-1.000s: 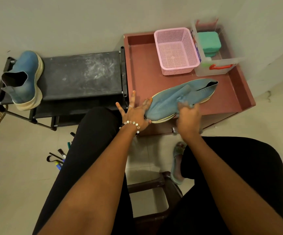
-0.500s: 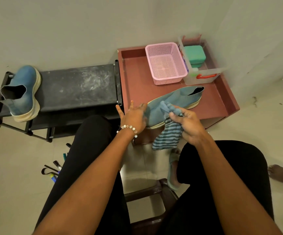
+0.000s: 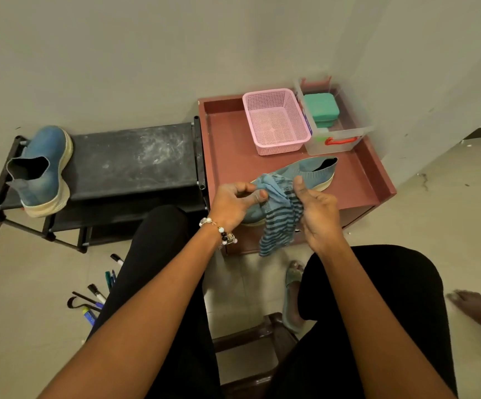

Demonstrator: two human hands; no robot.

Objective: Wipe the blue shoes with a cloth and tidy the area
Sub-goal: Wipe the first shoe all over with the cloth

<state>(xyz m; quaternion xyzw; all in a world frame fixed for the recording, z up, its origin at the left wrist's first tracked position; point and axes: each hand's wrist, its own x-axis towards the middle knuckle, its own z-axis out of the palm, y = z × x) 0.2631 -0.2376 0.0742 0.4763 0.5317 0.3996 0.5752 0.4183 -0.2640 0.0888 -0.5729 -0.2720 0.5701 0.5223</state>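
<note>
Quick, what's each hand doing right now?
Left hand: pinching the top of the striped cloth.
Right hand: gripping the same cloth.

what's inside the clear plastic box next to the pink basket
A green lidded case sits inside the clear box. Anything beneath or behind that case is covered, so I cannot tell.

Pink mesh basket (image 3: 275, 122) at the back of the red-brown bench (image 3: 227, 145), touching a clear plastic box (image 3: 340, 139) to its right. Box has a red handle and holds a green case (image 3: 321, 108). Black shoe rack (image 3: 129, 159) left of the bench, top dusty with white smears. Markers and pens (image 3: 98, 295) scattered on the floor tiles. Dark wooden stool (image 3: 250, 338) below, a sandal (image 3: 291, 298) beside it.
</note>
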